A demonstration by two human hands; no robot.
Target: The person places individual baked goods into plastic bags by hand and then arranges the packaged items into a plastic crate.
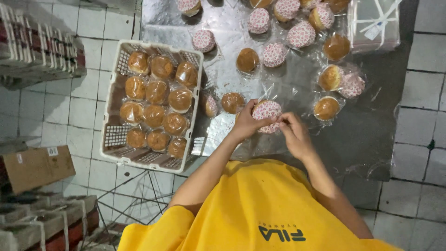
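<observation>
Your left hand (246, 124) and right hand (293, 132) are pinching 1 round cupcake (266, 111) between them, its spotted paper bottom facing up, above the bench (362, 135).

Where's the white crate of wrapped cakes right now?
In the head view, the white crate sits left of both hands, against the metal table edge.

Both the left hand (247, 123) and right hand (293, 135) pinch a wrapped cupcake (266, 111) between their fingertips, a crate (113, 104) of bagged buns beyond the left fingers.
</observation>
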